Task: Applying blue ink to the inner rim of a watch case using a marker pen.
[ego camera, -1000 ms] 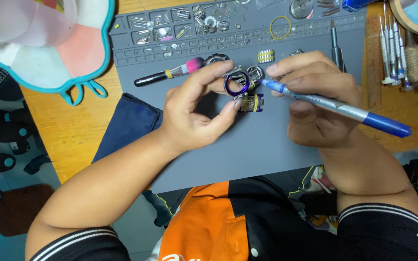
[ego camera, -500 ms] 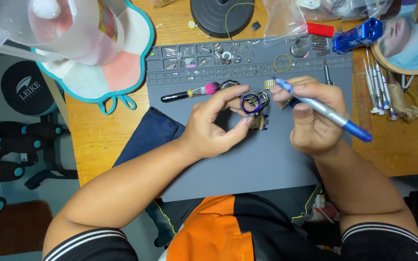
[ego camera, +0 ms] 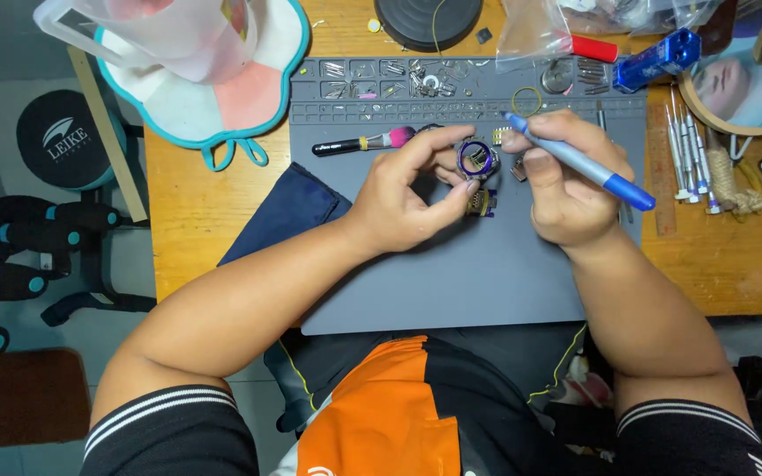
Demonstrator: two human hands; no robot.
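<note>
1. A small round watch case with a purple-blue ring and a bit of metal bracelet [ego camera: 478, 167] is pinched between both hands, just above the upper middle of the grey rubber work mat [ego camera: 451, 273]. Its face is turned up at the camera, and its long axis, case to bracelet stub, runs roughly toward the body.
2. It's gripped by the left hand [ego camera: 403, 198], thumb under and fingers curled over the top, so that hand is the nearer one and carries most of the hold.
3. The right hand [ego camera: 566, 189] is closed around a blue-and-grey pen-shaped tool [ego camera: 575, 163], its tip aimed up-left past the watch, and its fingertips are touched to the case's right side.
4. Just behind, a black-handled brush with pink bristles [ego camera: 363, 143] is laid across the mat.
5. Farther out on the wooden table [ego camera: 196, 203]: a row of small screwdrivers [ego camera: 690, 167] at the right, and a blue metal tool [ego camera: 659, 57] at the back.
</note>
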